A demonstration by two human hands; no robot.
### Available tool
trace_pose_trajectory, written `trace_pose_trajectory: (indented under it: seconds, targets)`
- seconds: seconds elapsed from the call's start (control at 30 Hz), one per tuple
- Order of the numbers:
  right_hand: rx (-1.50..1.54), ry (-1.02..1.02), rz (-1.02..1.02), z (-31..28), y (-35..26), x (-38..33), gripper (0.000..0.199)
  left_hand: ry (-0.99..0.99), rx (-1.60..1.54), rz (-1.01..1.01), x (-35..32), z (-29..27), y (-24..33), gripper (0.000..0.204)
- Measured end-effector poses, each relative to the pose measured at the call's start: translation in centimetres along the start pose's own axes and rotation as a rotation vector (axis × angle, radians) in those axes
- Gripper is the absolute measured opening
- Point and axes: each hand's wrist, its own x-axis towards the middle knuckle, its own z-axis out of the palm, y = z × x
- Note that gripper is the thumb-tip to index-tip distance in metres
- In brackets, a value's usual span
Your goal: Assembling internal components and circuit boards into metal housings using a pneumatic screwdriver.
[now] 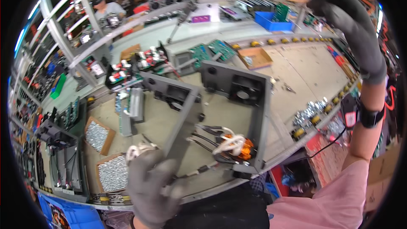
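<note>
Plain grey covers the left grip (156,186) and the right grip (354,27). Both the left housing (183,123) and the right housing (263,131) are darker grey — the coil (245,147) bright orange, the looped cable (231,144) white. The counter (299,65) is pale beige, the shallow tray (260,61) tan, the circuit boards (222,50) green. The bin (265,22) is blue — the sleeve (324,199) solid pink, the wristband (372,118) black.

Left hand (154,188) and right hand (351,24): both in plain grey close-fitting gloves (374,70), fabric texture lost to blur. Black watch-like band (372,118) on right wrist, just below glove cuff. Loose pink sleeve (335,195) on right arm, ending near elbow; black garment (216,213) across the front.
</note>
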Motion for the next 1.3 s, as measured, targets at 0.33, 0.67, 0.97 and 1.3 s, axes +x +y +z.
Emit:
trace_pose_trajectory:
  seconds: [0.33,0.67,0.97,1.3]
  targets:
    - [-0.766,-0.335,0.866,-0.3,13.3,-31.4,0.034,-0.448,0.163,0.473,6.7,10.3,7.0,0.076]
    - [-0.91,-0.439,0.671,-0.9,16.5,-38.7,0.058,-0.508,0.105,0.37,7.0,10.8,7.6,0.063]
    - [0.287,-0.309,0.812,8.2,6.6,-29.9,0.074,-0.584,0.19,0.355,7.2,10.8,8.1,0.075]
    - [0.25,-0.574,0.668,11.3,2.8,-27.0,0.077,-0.623,0.211,0.353,7.3,10.9,8.5,0.075]
